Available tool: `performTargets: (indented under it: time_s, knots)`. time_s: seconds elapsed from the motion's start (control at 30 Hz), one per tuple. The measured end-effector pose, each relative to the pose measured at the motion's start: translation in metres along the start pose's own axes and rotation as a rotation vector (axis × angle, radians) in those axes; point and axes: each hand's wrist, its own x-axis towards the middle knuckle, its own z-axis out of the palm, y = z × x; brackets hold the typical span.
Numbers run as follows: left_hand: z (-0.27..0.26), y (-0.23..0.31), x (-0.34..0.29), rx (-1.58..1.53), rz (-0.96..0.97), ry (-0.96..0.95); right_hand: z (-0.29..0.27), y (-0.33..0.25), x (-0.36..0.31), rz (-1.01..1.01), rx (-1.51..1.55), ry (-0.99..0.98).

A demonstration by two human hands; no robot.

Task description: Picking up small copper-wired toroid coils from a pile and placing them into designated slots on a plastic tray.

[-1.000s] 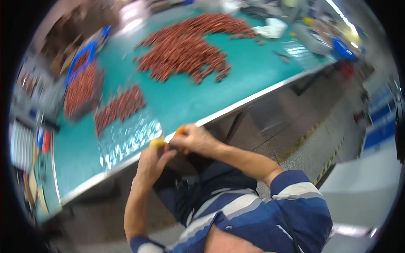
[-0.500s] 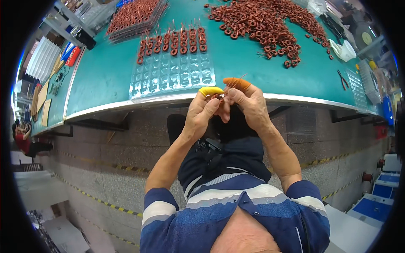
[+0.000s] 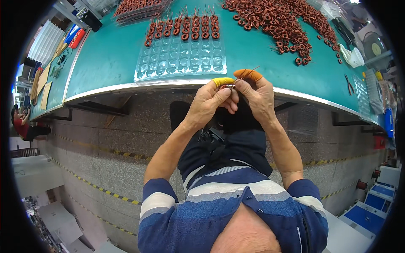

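At the table's front edge, my left hand [image 3: 205,101] pinches a copper-wound ring coil [image 3: 227,86] between its thumb and an index finger in a yellow finger cover [image 3: 222,81]. My right hand [image 3: 258,98], with an orange finger cover [image 3: 248,75], closes thumb against index finger on the coil's wire ends [image 3: 254,68], which stick out past the fingertips. Just beyond my hands lies a clear plastic tray [image 3: 180,63] with round pockets. Its far rows hold upright ring coils [image 3: 195,30] with wires pointing up; the near rows show bare pockets.
A big heap of loose ring coils [image 3: 282,29] spreads over the far right of the green table [image 3: 105,59]. Stacked filled trays [image 3: 141,10] stand at the far left. Pliers [image 3: 349,85] and more clear trays [image 3: 373,92] lie at right. Another person [image 3: 26,124] is at the far left.
The coil has turned so that its edge shows rather than its round face. Both hands sit slightly farther right in the picture, and the whole view has shifted, with the table higher up.
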Motion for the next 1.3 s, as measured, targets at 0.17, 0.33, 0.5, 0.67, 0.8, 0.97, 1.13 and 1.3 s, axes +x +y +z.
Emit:
performTargets:
  time_s: [0.17,0.33,0.5,0.67,0.8,0.97,1.13,1.3]
  knots:
    - [-0.003,-0.005,-0.002,0.133,-0.048,0.133,0.005,0.006,-0.005,-0.046,-0.137,0.027]
    - [0.002,-0.011,-0.005,0.145,0.036,0.259,0.014,0.009,-0.001,-0.034,-0.201,0.138]
    - [0.007,-0.013,-0.005,0.101,0.089,0.324,0.021,0.01,-0.005,-0.07,-0.258,0.203]
    - [0.003,-0.018,-0.006,0.089,0.102,0.349,0.016,0.019,-0.001,0.03,-0.045,0.16]
    - [0.002,-0.016,-0.008,0.069,0.095,0.347,0.014,0.009,-0.004,0.026,-0.167,0.27]
    - [-0.001,-0.022,-0.009,0.086,0.124,0.328,0.023,0.006,-0.019,-0.303,-0.327,0.309]
    - [0.005,-0.021,-0.01,0.145,0.141,0.27,0.016,0.012,-0.014,-0.275,-0.458,0.18]
    - [0.007,-0.019,-0.013,0.042,0.114,0.309,0.022,0.01,-0.02,-0.469,-0.59,0.174]
